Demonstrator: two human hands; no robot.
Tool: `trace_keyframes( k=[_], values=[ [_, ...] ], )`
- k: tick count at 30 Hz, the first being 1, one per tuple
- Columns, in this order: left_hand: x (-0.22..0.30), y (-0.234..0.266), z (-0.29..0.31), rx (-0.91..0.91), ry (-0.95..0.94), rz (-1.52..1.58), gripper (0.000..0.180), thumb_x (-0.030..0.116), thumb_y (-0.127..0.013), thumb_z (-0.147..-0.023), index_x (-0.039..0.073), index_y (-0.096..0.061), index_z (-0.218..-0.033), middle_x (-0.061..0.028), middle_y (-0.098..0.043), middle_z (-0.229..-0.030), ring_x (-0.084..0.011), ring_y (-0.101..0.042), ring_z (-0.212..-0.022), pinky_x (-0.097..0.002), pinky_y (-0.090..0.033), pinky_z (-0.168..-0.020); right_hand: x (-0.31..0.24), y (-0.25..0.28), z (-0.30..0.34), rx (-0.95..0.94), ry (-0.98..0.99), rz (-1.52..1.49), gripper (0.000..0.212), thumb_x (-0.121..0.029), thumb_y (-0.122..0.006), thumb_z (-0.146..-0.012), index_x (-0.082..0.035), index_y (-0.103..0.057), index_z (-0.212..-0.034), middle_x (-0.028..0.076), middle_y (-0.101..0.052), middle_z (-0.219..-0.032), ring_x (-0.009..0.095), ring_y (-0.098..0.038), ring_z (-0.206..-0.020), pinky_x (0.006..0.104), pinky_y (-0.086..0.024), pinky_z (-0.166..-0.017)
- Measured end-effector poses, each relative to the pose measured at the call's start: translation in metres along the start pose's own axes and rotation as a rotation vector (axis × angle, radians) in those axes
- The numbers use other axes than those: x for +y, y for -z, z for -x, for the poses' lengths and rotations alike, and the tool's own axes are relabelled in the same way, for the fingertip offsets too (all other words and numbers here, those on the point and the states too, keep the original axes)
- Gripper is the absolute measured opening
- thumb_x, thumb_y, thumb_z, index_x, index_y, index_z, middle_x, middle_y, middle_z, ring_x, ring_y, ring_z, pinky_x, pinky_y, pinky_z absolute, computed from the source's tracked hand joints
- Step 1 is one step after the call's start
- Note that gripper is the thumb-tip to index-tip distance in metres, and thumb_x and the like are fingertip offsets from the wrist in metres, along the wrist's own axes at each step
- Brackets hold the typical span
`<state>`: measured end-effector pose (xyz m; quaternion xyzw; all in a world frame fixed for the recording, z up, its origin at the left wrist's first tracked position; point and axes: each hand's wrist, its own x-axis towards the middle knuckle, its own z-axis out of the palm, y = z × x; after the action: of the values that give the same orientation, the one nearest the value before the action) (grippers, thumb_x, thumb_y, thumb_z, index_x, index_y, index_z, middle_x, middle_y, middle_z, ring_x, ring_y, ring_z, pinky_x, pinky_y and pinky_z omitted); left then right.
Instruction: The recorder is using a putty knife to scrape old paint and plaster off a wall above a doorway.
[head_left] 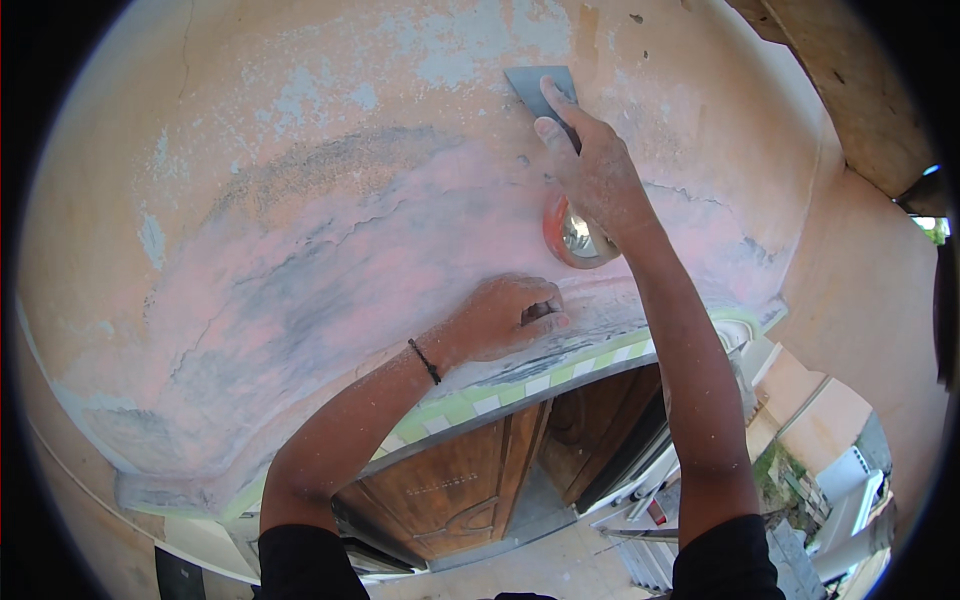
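One wall [95,290] fills the view from nine o'clock round past twelve, pink-smeared in the middle, pale flakes above. Low, toward six o'clock, shows a brown wooden door [440,490]. One dark bracelet [425,362], at half past seven from the centre, circles the left wrist. Of two bare hands, the left hand [510,315] is near the centre, knuckles toward the wall, fingers curled in and almost closed; whether anything sits inside them I cannot tell. One scraper [528,88] lies at half past twelve, broad blade edge toward eleven, long axis running eleven to five. One round thing with a red rim [556,238] and shiny middle sits at two o'clock. Just above it, the right hand [600,175] is closed around the scraper, forefinger stretched along the blade, thumb set apart beside it.
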<state>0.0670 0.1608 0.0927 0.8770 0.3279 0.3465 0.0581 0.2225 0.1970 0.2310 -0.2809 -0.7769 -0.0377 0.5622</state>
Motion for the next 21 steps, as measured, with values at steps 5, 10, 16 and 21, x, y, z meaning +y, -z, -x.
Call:
trace_keyframes(
  k=[5, 10, 16, 21],
  values=[
    [0.003, -0.011, -0.012, 0.001, -0.151, -0.109, 0.027, 0.031, -0.069, -0.097, 0.004, -0.067, -0.1, -0.0144, -0.066, -0.09, -0.0341, -0.062, -0.085, -0.0422, -0.05, -0.08, -0.019, 0.035, -0.071, 0.013, -0.059, 0.01, 0.054, -0.038, -0.055, -0.105, -0.018, -0.048, -0.155, 0.014, -0.066, -0.094, 0.019, -0.057, -0.066, 0.0363, -0.055, -0.066],
    [0.01, -0.009, -0.013, 0.017, -0.129, -0.011, 0.03, 0.035, -0.068, -0.096, 0.006, -0.067, -0.097, -0.0164, -0.066, -0.088, -0.0396, -0.062, -0.087, -0.0488, -0.049, -0.08, -0.009, 0.054, -0.068, -0.026, 0.127, -0.151, 0.048, -0.027, -0.056, -0.101, -0.007, -0.053, -0.144, 0.013, -0.065, -0.084, 0.019, -0.057, -0.061, 0.0362, -0.053, -0.061],
    [-0.003, -0.014, -0.006, 0.037, -0.142, -0.08, 0.029, 0.034, -0.068, -0.097, 0.005, -0.067, -0.097, -0.0158, -0.064, -0.087, -0.0382, -0.06, -0.084, -0.0465, -0.048, -0.079, 0.012, -0.016, 0.027, 0.051, 0.151, 0.031, 0.053, -0.031, -0.056, -0.102, -0.01, -0.05, -0.151, 0.032, -0.068, -0.12, 0.043, -0.068, -0.113, 0.0434, -0.052, -0.098],
    [0.003, -0.018, -0.02, 0.025, -0.208, -0.091, 0.027, 0.033, -0.068, -0.097, 0.005, -0.067, -0.097, -0.0144, -0.063, -0.087, -0.0354, -0.06, -0.084, -0.0434, -0.049, -0.079, -0.036, 0.049, -0.071, -0.069, -0.211, 0.003, 0.056, -0.039, -0.055, -0.104, -0.016, -0.049, -0.154, 0.016, -0.068, -0.101, 0.022, -0.059, -0.065, 0.0387, -0.055, -0.071]
  ],
)
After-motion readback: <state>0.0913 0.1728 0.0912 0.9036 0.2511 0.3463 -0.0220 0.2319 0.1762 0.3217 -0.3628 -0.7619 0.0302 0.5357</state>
